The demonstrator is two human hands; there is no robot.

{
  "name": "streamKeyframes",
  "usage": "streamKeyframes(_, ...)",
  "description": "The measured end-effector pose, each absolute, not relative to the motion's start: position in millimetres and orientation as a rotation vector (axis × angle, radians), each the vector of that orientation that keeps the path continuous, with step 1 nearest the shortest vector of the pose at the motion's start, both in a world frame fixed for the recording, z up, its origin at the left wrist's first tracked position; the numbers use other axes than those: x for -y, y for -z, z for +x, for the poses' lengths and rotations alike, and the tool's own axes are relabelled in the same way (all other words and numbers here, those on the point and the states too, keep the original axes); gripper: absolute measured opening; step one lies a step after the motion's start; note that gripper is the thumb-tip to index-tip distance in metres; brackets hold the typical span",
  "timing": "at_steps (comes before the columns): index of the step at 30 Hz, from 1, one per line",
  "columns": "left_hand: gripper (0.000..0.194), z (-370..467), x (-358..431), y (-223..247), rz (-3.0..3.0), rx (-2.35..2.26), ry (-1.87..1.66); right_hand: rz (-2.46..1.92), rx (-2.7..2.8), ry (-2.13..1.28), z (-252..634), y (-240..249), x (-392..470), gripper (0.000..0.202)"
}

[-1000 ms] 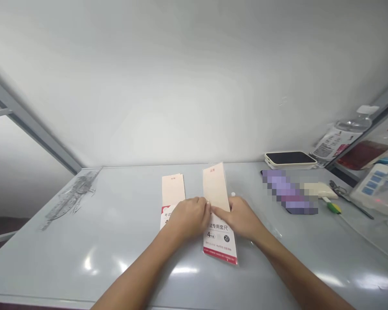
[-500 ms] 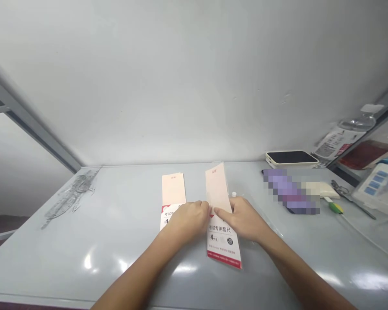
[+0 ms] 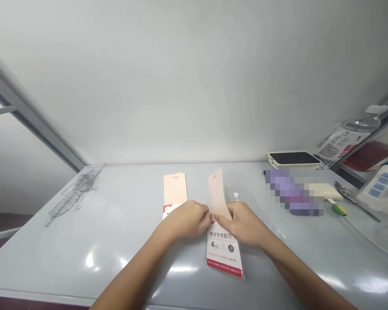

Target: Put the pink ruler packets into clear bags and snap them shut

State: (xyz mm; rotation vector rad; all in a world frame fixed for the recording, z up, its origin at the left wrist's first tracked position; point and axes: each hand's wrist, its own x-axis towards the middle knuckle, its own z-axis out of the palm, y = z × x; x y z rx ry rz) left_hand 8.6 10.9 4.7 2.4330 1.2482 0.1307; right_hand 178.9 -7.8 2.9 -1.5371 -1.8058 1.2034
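Note:
A tall packet with a white lower part, a red bottom band and a pale pink upper flap stands tilted between my hands. My right hand grips its right side, thumb across the front. At its left edge, my left hand has its fingers closed in a pinch; the fingertips are partly hidden. A second packet of the same kind lies to the left, its lower part covered by my left hand and forearm.
Further right are a phone, a blurred purple item, a cream pouch, a cable with a green-yellow plug, scissors, a bottle and a plastic box. Clear film lies beside my right hand.
The held packet has shifted slightly down, and its upper flap now looks narrower and bent. Both hands remain at its sides. The whole view has shifted slightly.

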Motion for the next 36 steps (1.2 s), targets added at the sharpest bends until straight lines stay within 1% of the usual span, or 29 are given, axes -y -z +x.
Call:
streamKeyframes(7, 0.037, 2.8, -17.0, -3.9, 2.071, -1.133, -0.193, -1.504, 1.867, -1.244, 181.3, -3.8, 6.7, 0.026)
streamKeyframes(10, 0.039, 2.1, -17.0, -6.4, 2.008, -1.076, -0.213, -1.513, 1.844, -1.252, 184.0, -4.6, 4.2, 0.026)
streamKeyframes(16, 0.037, 3.0, -15.1, -3.5, 2.062, -1.113, -0.173, -1.492, 1.846, -1.276, 185.7, -2.3, 1.5, 0.023)
streamKeyframes(23, 0.029, 7.4, -14.9, 0.0, 2.168, -1.142, -0.21, -1.475, 1.844, -1.283, 185.6, -1.5, 4.1, 0.024)
streamKeyframes(29, 0.022, 7.4, -17.0, 5.6, 2.116, -1.181, -0.23, -1.494, 1.816, -1.31, 184.6, -0.9, 5.3, 0.025)
streamKeyframes(32, 0.022, 9.9, -17.0, 8.8, 2.085, -1.231, -0.296, -1.498, 1.825, -1.3, 183.4, 0.9, 4.6, 0.025)
streamKeyframes(36, 0.026, 16.9, -16.0, 15.1, 2.097, -1.292, -0.476, -1.514, 1.807, -1.257, 181.2, 5.3, 3.6, 0.026)
